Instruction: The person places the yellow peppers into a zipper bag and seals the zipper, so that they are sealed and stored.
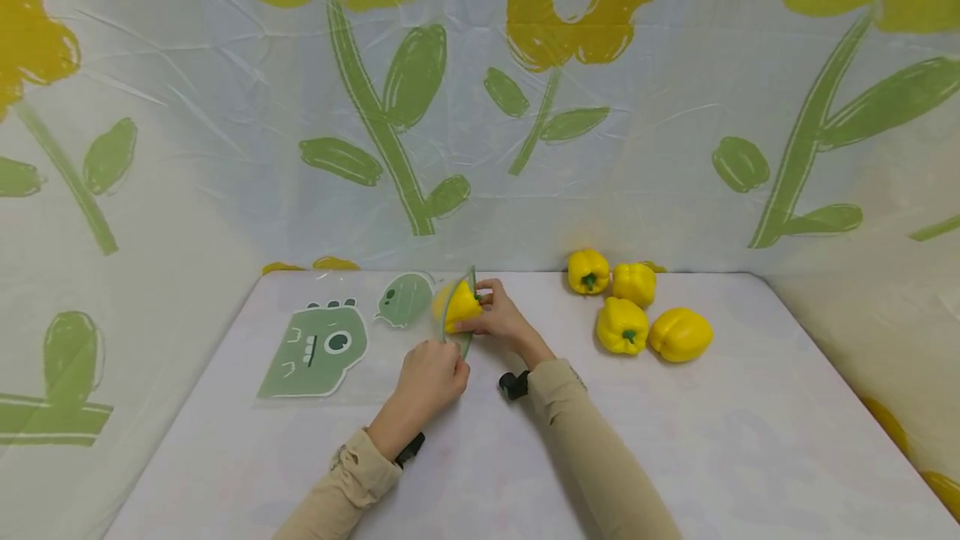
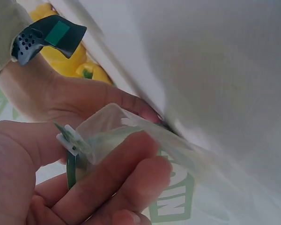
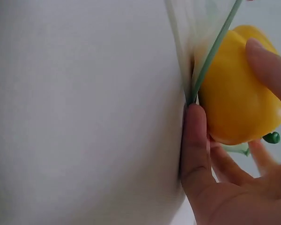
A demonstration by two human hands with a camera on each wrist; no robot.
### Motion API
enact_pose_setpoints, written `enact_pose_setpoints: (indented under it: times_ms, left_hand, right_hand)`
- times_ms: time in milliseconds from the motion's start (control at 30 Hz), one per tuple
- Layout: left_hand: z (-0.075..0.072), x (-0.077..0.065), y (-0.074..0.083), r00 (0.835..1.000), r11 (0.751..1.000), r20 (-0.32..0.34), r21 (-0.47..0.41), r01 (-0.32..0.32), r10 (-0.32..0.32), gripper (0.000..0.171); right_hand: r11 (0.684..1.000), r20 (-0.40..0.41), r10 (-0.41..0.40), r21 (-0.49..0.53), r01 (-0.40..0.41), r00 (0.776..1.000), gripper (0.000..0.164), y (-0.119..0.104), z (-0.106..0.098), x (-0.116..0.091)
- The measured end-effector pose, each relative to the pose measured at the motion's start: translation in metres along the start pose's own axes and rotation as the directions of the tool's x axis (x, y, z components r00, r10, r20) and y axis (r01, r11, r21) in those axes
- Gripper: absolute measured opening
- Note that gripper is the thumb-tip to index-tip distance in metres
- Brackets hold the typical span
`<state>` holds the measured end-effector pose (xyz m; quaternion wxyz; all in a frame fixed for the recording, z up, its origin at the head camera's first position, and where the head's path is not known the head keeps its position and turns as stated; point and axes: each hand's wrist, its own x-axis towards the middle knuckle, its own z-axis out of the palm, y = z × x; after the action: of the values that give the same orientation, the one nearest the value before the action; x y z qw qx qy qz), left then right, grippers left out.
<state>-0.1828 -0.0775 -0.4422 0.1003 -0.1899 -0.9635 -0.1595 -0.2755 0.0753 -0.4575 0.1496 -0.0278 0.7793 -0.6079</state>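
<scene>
A clear zip bag (image 1: 405,302) with green cartoon prints lies on the table, its green-edged mouth raised and spread. My left hand (image 1: 431,373) grips the near side of that mouth; in the left wrist view, a small white slider (image 2: 71,142) shows by the thumb. My right hand (image 1: 501,317) holds a yellow bell pepper (image 3: 239,89) at the opening, its green stem toward the palm. In the head view the pepper's left part shows through the plastic. The right fingertips touch the bag's green rim (image 3: 216,51).
Several yellow bell peppers (image 1: 622,325) stand grouped at the right rear of the white table (image 1: 712,448). Left of the hands lies clear plastic with a large green monster print (image 1: 322,350). A flower-patterned cloth (image 1: 480,215) hangs behind the table.
</scene>
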Motion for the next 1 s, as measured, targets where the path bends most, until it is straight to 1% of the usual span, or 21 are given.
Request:
enact_pose_setpoints:
  times_ms: [67, 100, 233, 300, 367, 433, 533, 600, 633, 667, 733, 833, 867, 933, 1000]
  left_hand:
    - [-0.002, 0.000, 0.001, 1.000, 1.000, 0.001, 0.022, -0.008, 0.008, 0.031]
    - [-0.003, -0.001, 0.002, 1.000, 0.999, -0.004, 0.034, -0.018, 0.018, 0.031]
    - [-0.006, -0.003, 0.005, 0.998, 0.996, -0.021, 0.071, -0.060, 0.061, 0.034]
    - [-0.005, -0.004, 0.006, 0.996, 0.994, -0.032, 0.075, -0.079, 0.082, 0.033]
    - [-0.005, -0.004, 0.006, 0.996, 0.994, -0.032, 0.071, -0.085, 0.087, 0.033]
    - [-0.005, -0.004, 0.006, 0.996, 0.994, -0.029, 0.068, -0.081, 0.083, 0.033]
    - [-0.005, -0.003, 0.006, 0.998, 0.996, -0.015, 0.062, -0.059, 0.060, 0.033]
    - [-0.006, -0.003, 0.005, 0.998, 0.997, -0.007, 0.051, -0.057, 0.058, 0.032]
    - [-0.007, -0.003, 0.005, 0.998, 0.997, -0.002, 0.043, -0.057, 0.057, 0.032]
    - [-0.006, -0.003, 0.005, 0.998, 0.998, 0.001, 0.036, -0.060, 0.060, 0.033]
    - [-0.005, -0.003, 0.004, 0.997, 0.997, 0.003, 0.027, -0.071, 0.071, 0.033]
    - [-0.004, -0.004, 0.003, 0.997, 0.996, -0.008, 0.026, -0.081, 0.081, 0.034]
    - [-0.003, -0.003, 0.002, 0.997, 0.996, -0.011, 0.029, -0.082, 0.083, 0.035]
    - [-0.003, -0.003, 0.001, 0.997, 0.996, -0.014, 0.037, -0.080, 0.081, 0.035]
    - [-0.003, -0.003, -0.001, 0.998, 0.997, -0.006, 0.041, -0.069, 0.070, 0.034]
  right_hand:
    - [0.999, 0.028, -0.006, -0.036, 0.007, 1.000, 0.083, 0.001, -0.001, 0.002]
    - [0.998, 0.038, -0.009, -0.057, 0.012, 0.999, 0.085, 0.000, 0.000, 0.003]
    - [0.990, 0.049, -0.023, -0.137, 0.030, 0.999, 0.078, -0.001, 0.003, 0.006]
    - [0.981, 0.047, -0.053, -0.184, 0.060, 0.998, 0.076, -0.001, 0.006, 0.009]
    - [0.975, 0.047, -0.067, -0.210, 0.075, 0.997, 0.076, -0.002, 0.007, 0.011]
    - [0.979, 0.067, -0.051, -0.195, 0.064, 0.996, 0.076, -0.002, 0.006, 0.013]
    - [0.993, 0.110, 0.013, -0.122, 0.000, 0.994, 0.075, -0.003, 0.001, 0.014]
    - [0.996, 0.137, 0.044, -0.079, -0.033, 0.990, 0.075, -0.002, -0.003, 0.014]
    - [0.996, 0.138, 0.051, -0.078, -0.040, 0.989, 0.075, -0.002, -0.003, 0.013]
    - [0.995, 0.136, 0.040, -0.092, -0.028, 0.990, 0.075, -0.002, -0.002, 0.013]
    - [0.988, 0.113, 0.017, -0.156, 0.001, 0.994, 0.075, -0.002, 0.003, 0.014]
    - [0.967, 0.076, -0.015, -0.253, 0.034, 0.997, 0.076, -0.002, 0.012, 0.014]
    - [0.965, 0.070, -0.025, -0.260, 0.043, 0.997, 0.077, -0.002, 0.014, 0.014]
    - [0.975, 0.082, -0.020, -0.220, 0.037, 0.996, 0.079, -0.003, 0.012, 0.012]
    - [0.982, 0.076, -0.028, -0.186, 0.042, 0.997, 0.079, -0.006, 0.003, 0.006]
